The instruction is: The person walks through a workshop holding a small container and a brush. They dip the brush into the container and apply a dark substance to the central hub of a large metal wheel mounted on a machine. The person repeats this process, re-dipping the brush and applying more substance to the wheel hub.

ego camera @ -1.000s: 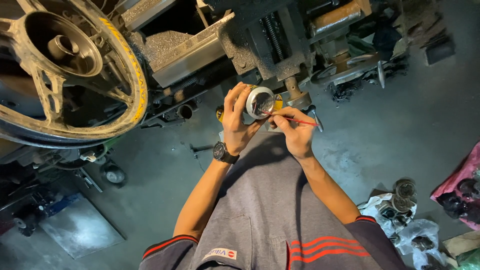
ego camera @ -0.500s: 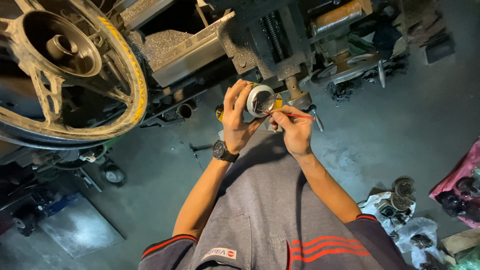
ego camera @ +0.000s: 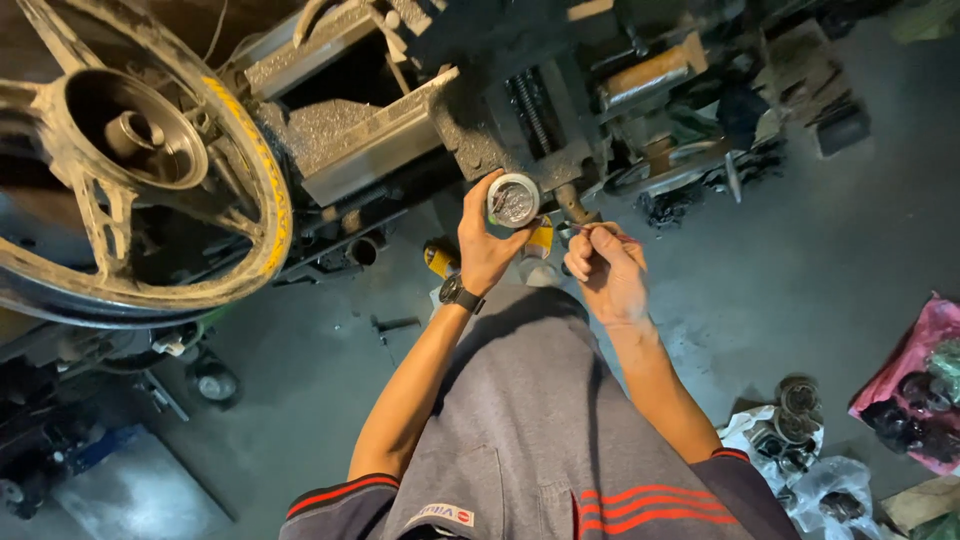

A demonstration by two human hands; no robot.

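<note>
Below the dark machine vise [ego camera: 520, 130], the left hand [ego camera: 485, 245] holds up a round metal part [ego camera: 513, 200], its fingers [ego camera: 478, 195] curled around the rim. That part is a short, pale cylinder whose shiny, mottled grey face is turned toward the camera. Just beside it, the right hand [ego camera: 605, 275] has its fingers clenched on a thin red-handled tool [ego camera: 600, 230], tip pointing at the part's edge. A black wristwatch [ego camera: 460, 293] sits on the left wrist. Off to the left, a dusty spoked wheel [ego camera: 130, 160] leans.
</note>
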